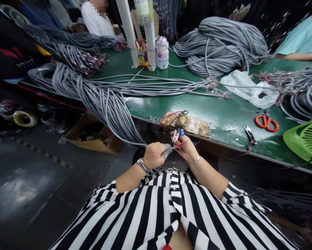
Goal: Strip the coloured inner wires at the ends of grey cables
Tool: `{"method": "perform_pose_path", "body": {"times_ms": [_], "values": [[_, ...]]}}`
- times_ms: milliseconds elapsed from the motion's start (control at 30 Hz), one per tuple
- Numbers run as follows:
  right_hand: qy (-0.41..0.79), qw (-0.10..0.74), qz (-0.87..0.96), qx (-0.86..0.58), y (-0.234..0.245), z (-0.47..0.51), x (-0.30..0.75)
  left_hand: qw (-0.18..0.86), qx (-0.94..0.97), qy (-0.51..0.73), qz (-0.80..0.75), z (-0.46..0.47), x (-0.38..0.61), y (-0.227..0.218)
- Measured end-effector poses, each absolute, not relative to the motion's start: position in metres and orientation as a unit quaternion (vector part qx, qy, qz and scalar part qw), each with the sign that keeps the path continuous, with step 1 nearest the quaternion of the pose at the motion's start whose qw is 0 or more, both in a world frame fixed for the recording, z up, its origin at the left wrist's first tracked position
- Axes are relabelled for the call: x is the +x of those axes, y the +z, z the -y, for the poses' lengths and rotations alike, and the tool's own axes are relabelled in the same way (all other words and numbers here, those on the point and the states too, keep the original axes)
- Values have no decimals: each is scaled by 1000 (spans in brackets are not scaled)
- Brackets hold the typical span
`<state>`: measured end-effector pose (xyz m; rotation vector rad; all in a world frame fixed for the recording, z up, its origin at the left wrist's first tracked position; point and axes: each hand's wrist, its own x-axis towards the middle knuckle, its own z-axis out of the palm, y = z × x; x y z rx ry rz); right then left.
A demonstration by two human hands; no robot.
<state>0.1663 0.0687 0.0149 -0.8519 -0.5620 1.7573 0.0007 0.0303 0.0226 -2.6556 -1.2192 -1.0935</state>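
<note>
My left hand [154, 155], with pale covers on its fingertips, is closed around a grey cable [135, 143] close to its cut end. Thin coloured wires [181, 144] fan out of that end across the fingers of my right hand [189, 151]. A blue cover [181, 132] caps one right finger. Beside that finger, a pale pink clip-like piece [175, 136] stands at my closed right fingertips. How the right fingers grip it is partly hidden. A thick bundle of grey cables [104, 100] runs off the bench towards my left hand.
On the green bench [215, 111] a taped wooden block [192, 124] lies at the front edge. Orange-handled scissors [267, 123], small snips [249, 134], a green basket-like object [305, 140] and a plastic bag [249, 88] are to the right. Coiled cables [221, 45] lie behind. Co-workers sit across.
</note>
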Motion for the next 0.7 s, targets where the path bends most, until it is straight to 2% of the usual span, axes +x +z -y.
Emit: {"method": "perform_pose_path", "body": {"times_ms": [333,400,467,600,700], "values": [[754,504,236,-350,-4,-64,175,-63,-841,-372,388,0,-21,22],[759,492,244,-349,-6,-60,180,-137,-819,-384,403,11,-27,20],[761,482,253,-353,-7,-56,184,-266,-756,-402,443,19,-33,17],[751,477,285,-357,-5,-49,188,-526,-506,-468,498,22,-38,7],[740,473,316,-359,-4,-45,189,-606,-388,-503,478,19,-40,5]]}}
